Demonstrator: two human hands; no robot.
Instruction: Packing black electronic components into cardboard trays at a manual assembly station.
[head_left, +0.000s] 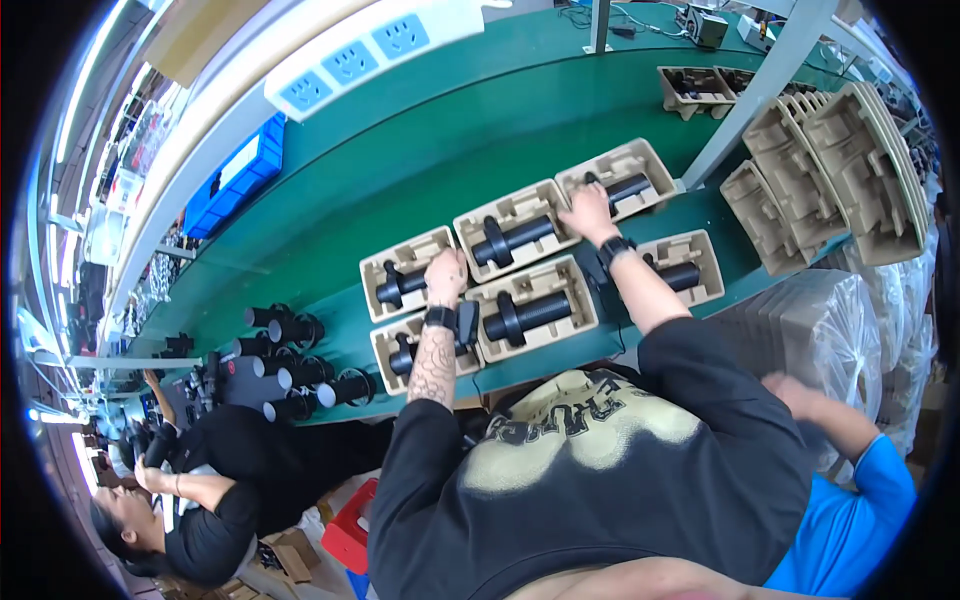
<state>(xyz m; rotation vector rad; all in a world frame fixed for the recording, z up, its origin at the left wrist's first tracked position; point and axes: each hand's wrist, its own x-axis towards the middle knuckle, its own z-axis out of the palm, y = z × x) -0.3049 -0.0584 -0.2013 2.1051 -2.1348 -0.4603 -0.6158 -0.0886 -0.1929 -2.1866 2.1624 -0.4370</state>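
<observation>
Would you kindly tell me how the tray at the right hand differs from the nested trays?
The tray sits singly; the nested trays are packed together. The tray holds a black cylinder; the nested trays show none. The right hand is at the tray; no hand touches the nested trays. Both are tan with moulded hollows.

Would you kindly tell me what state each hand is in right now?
Left hand: at a beige tray; grip cannot be told.
Right hand: over another tray; grip cannot be told.
</observation>
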